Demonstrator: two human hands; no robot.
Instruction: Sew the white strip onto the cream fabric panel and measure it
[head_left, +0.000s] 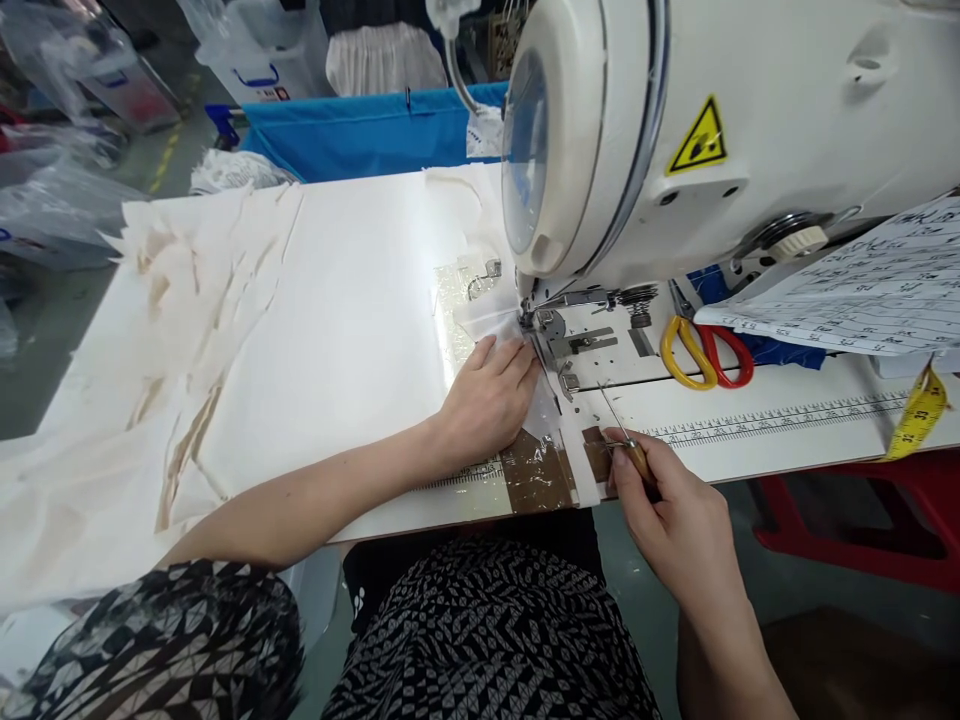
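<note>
My left hand [491,400] lies flat on white fabric [491,320] just left of the sewing machine's presser foot [527,318], its fingers stretched towards the needle area. A narrow white strip [577,460] runs from beside the foot down to the table's front edge. To the right of that strip, my right hand [671,500] is closed around the wooden handle of an awl [639,462]. The awl's thin metal point slants up and left over the table. Under my left hand, part of the fabric is hidden.
The white sewing machine head [720,120] overhangs the right side. Scissors [705,352] with yellow and red handles lie beneath it, near a written sheet [847,285] and a yellow tape measure [916,410]. Cream fabric pieces [180,290] are piled at left; a blue cloth [360,135] hangs behind.
</note>
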